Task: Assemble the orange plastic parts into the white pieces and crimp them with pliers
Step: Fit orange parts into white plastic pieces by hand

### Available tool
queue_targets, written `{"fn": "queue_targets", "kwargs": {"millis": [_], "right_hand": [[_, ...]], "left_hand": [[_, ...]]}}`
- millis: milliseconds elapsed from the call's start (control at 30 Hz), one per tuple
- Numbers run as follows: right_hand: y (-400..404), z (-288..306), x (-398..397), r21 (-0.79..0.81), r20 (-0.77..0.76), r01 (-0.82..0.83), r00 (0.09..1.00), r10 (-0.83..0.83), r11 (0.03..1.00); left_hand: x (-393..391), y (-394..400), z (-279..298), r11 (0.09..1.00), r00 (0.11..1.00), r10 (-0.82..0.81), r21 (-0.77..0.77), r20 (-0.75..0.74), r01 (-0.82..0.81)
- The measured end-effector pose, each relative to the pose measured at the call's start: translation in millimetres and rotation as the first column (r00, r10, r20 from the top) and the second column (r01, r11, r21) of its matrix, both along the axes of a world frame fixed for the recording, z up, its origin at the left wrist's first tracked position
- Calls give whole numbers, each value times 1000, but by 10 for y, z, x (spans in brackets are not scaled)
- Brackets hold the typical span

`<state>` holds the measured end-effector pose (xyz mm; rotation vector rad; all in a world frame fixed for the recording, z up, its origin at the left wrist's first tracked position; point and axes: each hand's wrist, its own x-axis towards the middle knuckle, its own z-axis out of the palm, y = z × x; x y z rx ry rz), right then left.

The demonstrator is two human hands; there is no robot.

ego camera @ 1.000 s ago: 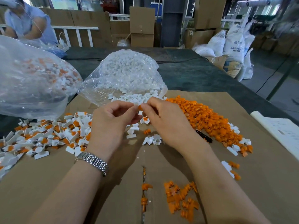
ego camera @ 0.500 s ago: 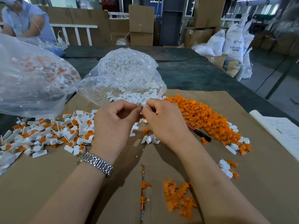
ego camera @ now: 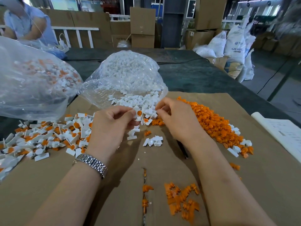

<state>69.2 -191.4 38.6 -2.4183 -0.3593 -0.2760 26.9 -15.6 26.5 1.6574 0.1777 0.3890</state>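
Both hands hover over the middle of the worktop. The left hand, wristwatch on its wrist, pinches an assembled white piece with an orange insert between thumb and fingertips. The right hand is just beside it with its fingers curled; whether they pinch anything I cannot tell.

Two clear plastic bags lie ahead: one of white pieces spilling open toward the hands, and one of assembled parts at the left. Three loose heaps lie on the brown cardboard sheet: assembled white-and-orange parts at the left, orange plastic parts at the right, and a smaller orange cluster near the body. A few white pieces lie between the wrists, and a dark tool shows partly under the right forearm.

Beyond the dark worktop are cardboard boxes, white sacks and a seated person.
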Motion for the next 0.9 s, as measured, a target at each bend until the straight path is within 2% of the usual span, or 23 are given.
{"fn": "queue_targets", "kwargs": {"millis": [100, 167, 267, 333, 433, 500, 633, 733, 800, 833, 900], "right_hand": [[7, -82, 8, -147, -57, -61, 997, 54, 987], [59, -112, -5, -187, -96, -125, 989, 109, 974], [133, -136, -10, -262, -121, -190, 979, 163, 946], [150, -140, 1, -314, -127, -184, 980, 151, 932], [155, -147, 32, -350, -142, -169, 982, 126, 921], [167, -156, 32, -370, -127, -154, 985, 114, 916], [169, -181, 6, -363, -52, -95, 995, 82, 927], [137, -155, 6, -286, -35, -66, 998, 58, 956], [115, -113, 9, -211, -40, -67, 997, 59, 975], [104, -87, 7, -140, -43, -65, 997, 59, 988], [75, -27, -9, 38, -42, -57, 997, 59, 998]], "left_hand": [[21, 87, -21, 944, 988, 146, 291, 54, -156], [38, 189, -22, 840, 962, 255, 470, 99, -271], [61, 306, -34, 704, 934, 334, 625, 131, -339], [67, 301, -45, 682, 944, 291, 658, 157, -320], [59, 234, -60, 651, 984, 102, 738, 149, -180], [58, 202, -91, 558, 997, 19, 827, 71, -70], [56, 154, -149, 384, 999, 15, 923, -29, 21], [55, 111, -196, 314, 998, -3, 948, -64, 61], [69, 100, -204, 341, 999, -39, 939, -25, 36], [73, 98, -189, 424, 998, -59, 906, 15, 12], [73, 118, -133, 707, 996, -78, 707, 43, 25]]}}
